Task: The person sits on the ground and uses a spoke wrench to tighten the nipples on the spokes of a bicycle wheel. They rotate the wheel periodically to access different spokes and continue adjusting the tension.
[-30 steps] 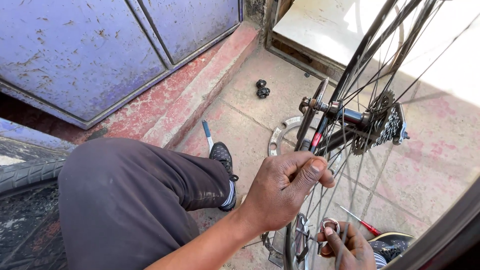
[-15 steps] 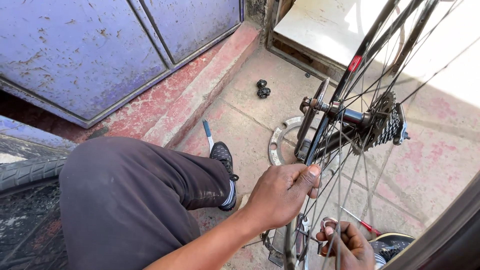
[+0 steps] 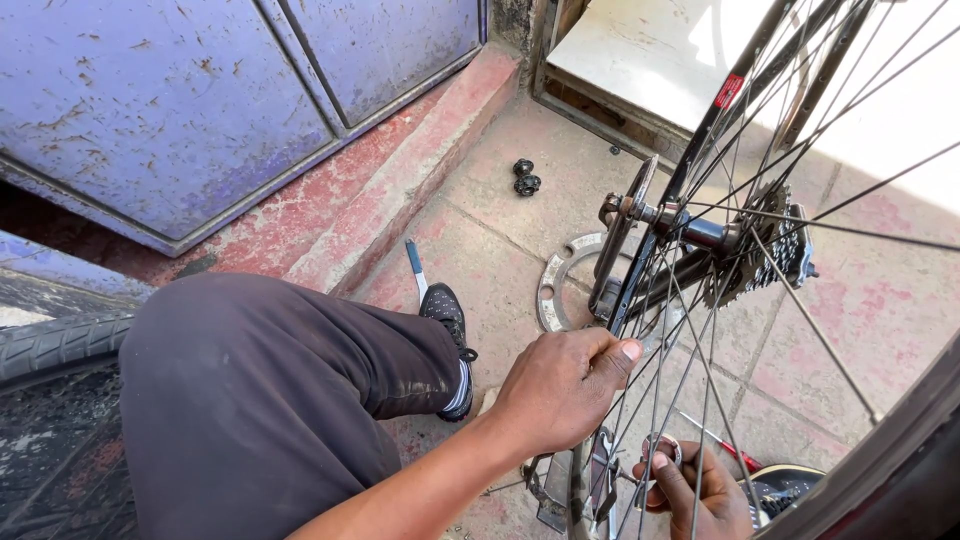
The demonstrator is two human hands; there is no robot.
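My left hand (image 3: 560,390) is curled loosely against the wheel spokes (image 3: 690,330), while my right hand (image 3: 695,490), nearer, pinches a small metal ring (image 3: 662,450).

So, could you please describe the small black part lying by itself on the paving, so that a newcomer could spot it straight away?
Start at the bicycle wheel and follow its hub leftward toward the red step under the blue metal door. On the paving between them sits a small black knobbly part. Unlike the flat grey metal ring or the blue-handled tool nearer the shoe, it is dark, stubby and alone.
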